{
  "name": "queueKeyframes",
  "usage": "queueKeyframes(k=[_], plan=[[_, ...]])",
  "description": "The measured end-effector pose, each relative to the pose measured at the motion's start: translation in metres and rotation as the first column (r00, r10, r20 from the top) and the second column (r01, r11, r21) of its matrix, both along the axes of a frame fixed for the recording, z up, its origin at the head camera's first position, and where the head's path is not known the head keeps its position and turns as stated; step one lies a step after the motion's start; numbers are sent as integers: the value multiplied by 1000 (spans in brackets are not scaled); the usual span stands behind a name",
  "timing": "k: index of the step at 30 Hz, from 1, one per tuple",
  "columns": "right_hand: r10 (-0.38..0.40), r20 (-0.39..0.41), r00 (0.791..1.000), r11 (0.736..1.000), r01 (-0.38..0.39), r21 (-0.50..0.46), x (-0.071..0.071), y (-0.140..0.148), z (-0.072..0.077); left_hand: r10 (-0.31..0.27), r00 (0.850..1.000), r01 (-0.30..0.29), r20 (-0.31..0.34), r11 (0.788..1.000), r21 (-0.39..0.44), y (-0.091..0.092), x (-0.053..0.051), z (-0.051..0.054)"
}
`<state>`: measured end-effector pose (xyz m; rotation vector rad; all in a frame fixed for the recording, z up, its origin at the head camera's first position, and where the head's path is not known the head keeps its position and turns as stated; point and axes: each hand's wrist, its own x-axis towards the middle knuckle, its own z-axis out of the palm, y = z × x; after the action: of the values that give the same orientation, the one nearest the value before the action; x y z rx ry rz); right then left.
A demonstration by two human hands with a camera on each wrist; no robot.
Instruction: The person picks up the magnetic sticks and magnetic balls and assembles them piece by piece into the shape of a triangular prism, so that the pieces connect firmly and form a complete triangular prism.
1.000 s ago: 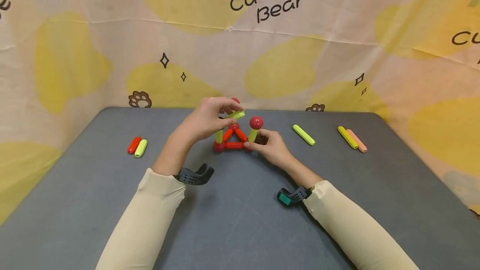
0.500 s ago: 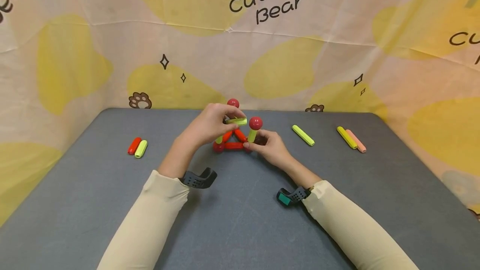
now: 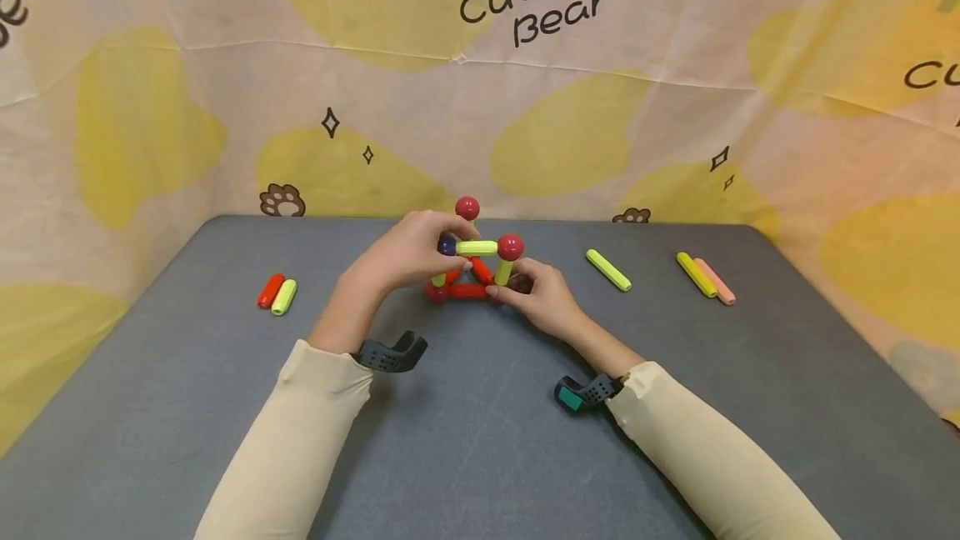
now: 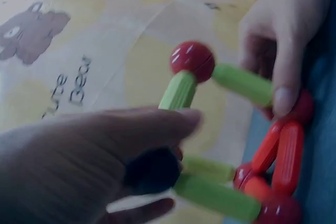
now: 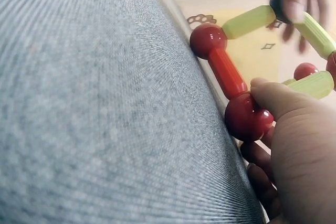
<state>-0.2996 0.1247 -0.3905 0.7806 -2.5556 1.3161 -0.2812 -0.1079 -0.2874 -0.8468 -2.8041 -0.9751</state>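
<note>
At the table's far middle stands a frame of magnetic sticks and balls, with red sticks (image 3: 468, 292) forming a triangle at its base. Upright green sticks rise from the corners; red balls top two of them. My left hand (image 3: 408, 252) grips a dark blue ball (image 5: 281, 6) at the upper left corner. From that ball a level light green stick (image 3: 476, 248) reaches the upper right red ball (image 3: 511, 247) and touches it. With thumb and fingers my right hand (image 3: 543, 298) pinches the lower right red ball (image 5: 244, 115). The left hand partly hides the left upright.
On the left a loose red stick (image 3: 271, 291) lies beside a light green stick (image 3: 284, 297). Another light green stick (image 3: 608, 270) lies right of the frame. Farther right are a yellow stick (image 3: 696, 275) and a pink stick (image 3: 715, 282). A printed cloth (image 3: 570, 123) hangs behind the table.
My left hand has shifted slightly down, and its green stick has swung level until its right end meets the upper right red ball. The dark blue ball shows more clearly. My right hand has stayed put.
</note>
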Motion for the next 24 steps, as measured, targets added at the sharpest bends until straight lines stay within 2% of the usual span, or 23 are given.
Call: queueKeyframes(k=[3,6,11,14,17,20,22,24], plan=[[-35,15,999,999,35,-3,-1,0,0,16,999,-14,44,999,-33,-11,-2,-3],[-119,12,993,993,120,-21,-1,0,0,10,997,-7,83,999,-37,-15,-5,-6],[-307,10,952,950,307,-65,-2,2,-1,-5,991,17,132,996,-84,-9,-8,-14],[-347,21,937,934,348,-80,-2,2,-2,-6,991,25,135,991,-135,0,-8,-19],[-283,39,958,953,286,-103,-2,2,-1,-3,993,24,114,983,-182,10,-7,-24],[-144,100,984,976,158,-152,-2,2,0,-3,996,21,90,980,-197,19,-7,-29],[-51,140,989,985,73,-156,-2,2,1,-14,997,28,79,983,-180,22,-7,-32],[7,160,987,991,14,-132,-2,2,1,-30,995,43,90,988,-148,24,-7,-34]])
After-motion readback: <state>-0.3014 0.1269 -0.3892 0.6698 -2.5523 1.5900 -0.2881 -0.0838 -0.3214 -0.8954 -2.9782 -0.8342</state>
